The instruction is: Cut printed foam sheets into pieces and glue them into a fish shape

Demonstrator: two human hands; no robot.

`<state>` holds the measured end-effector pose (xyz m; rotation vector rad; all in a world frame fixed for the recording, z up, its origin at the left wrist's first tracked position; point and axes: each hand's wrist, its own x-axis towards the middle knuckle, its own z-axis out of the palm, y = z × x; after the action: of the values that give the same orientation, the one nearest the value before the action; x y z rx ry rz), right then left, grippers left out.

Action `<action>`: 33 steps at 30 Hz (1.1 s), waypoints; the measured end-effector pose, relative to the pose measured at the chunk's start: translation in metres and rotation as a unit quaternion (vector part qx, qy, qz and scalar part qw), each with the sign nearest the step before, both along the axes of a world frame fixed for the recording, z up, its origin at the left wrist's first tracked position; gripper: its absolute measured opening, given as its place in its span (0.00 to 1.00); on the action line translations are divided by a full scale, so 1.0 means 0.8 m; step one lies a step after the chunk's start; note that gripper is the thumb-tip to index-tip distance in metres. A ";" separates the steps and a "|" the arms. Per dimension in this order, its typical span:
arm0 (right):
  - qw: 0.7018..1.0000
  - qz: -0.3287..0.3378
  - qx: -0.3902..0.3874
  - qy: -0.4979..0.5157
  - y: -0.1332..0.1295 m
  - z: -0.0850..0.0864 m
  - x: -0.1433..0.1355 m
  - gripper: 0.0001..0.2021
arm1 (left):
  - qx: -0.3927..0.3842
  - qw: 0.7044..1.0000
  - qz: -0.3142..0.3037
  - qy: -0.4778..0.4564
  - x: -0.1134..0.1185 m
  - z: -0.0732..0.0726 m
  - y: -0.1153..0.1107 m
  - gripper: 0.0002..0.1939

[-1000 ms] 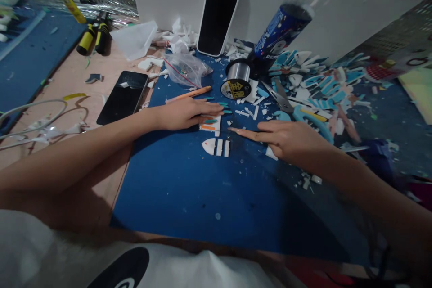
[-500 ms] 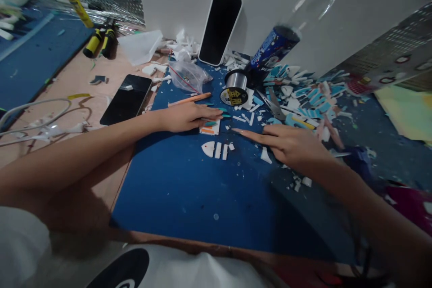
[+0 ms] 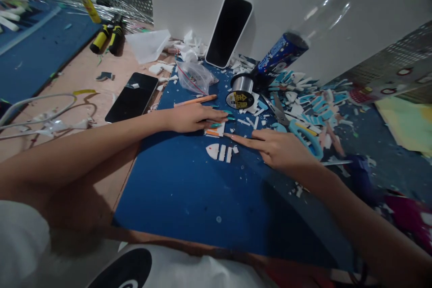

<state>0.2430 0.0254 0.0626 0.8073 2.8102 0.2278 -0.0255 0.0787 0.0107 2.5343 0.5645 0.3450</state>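
Observation:
My left hand (image 3: pixel 195 118) lies flat, fingers stretched out, its green-nailed fingertips resting over a small white and orange piece (image 3: pixel 213 132). From the other side reaches my right hand (image 3: pixel 270 143), with the index finger extended and its tip at the right edge of that piece. The other fingers of this hand are curled under and partly hidden; I see nothing held in them. Just below lie a white rounded-tip piece (image 3: pixel 212 150) and two narrow white strips (image 3: pixel 225 153) in a row. An orange stick (image 3: pixel 195 100) lies behind my left hand.
A wire spool (image 3: pixel 240 92), a bottle (image 3: pixel 281 51) and a leaning phone (image 3: pixel 228 31) stand behind. Blue-handled scissors (image 3: pixel 305 137) lie among foam scraps to the right. Another phone (image 3: pixel 133 96), pliers (image 3: pixel 108 38) and a cable (image 3: pixel 37 99) are at left, on the table beside the blue mat (image 3: pixel 189 202).
My right hand has moved left, bringing its index fingertip to the white and orange piece. My left hand stays flat over it. The whole view has shifted slightly.

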 end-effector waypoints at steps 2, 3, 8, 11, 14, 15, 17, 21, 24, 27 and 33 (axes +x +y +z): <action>1.000 0.007 -0.001 0.003 -0.002 0.001 0.005 0.30 | -0.001 1.000 -0.003 -0.006 0.000 -0.001 0.000 0.22; 1.000 0.010 0.001 0.008 -0.003 0.002 0.007 0.30 | -0.001 1.000 -0.003 -0.009 0.000 -0.001 0.000 0.22; 0.999 0.014 0.016 0.039 -0.006 0.004 0.016 0.32 | -0.002 1.000 0.004 -0.004 0.000 0.000 0.000 0.21; 0.999 0.017 0.027 0.024 -0.004 0.006 0.013 0.31 | 0.003 1.000 0.003 0.007 0.000 0.002 0.000 0.22; 0.999 0.009 0.032 0.028 -0.001 0.007 0.008 0.30 | 0.013 1.000 0.000 0.012 0.000 0.003 0.000 0.22; 0.999 0.000 0.031 0.032 0.000 0.008 0.007 0.30 | 0.014 1.000 -0.001 0.012 0.001 0.004 0.000 0.22; 0.998 -0.025 0.026 0.044 0.001 0.008 0.010 0.29 | 0.017 1.000 -0.001 0.009 0.001 0.004 0.001 0.21; 0.994 -0.078 -0.014 0.078 -0.003 0.008 0.023 0.28 | 0.016 1.000 0.006 0.001 -0.001 0.002 0.001 0.22; 0.991 -0.091 -0.030 0.093 -0.007 0.006 0.025 0.29 | 0.002 1.000 0.014 -0.001 -0.003 -0.002 0.001 0.25; 0.994 -0.074 -0.030 0.081 -0.009 0.006 0.014 0.29 | -0.024 1.000 0.019 -0.005 -0.005 -0.003 0.001 0.25; 0.997 -0.048 -0.034 0.058 0.002 0.005 -0.011 0.29 | -0.039 0.999 0.002 -0.012 -0.003 0.000 0.003 0.28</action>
<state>0.2344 0.0266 0.0663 0.9672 2.8585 0.0705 -0.0276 0.0808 0.0106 2.4511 0.5624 0.3471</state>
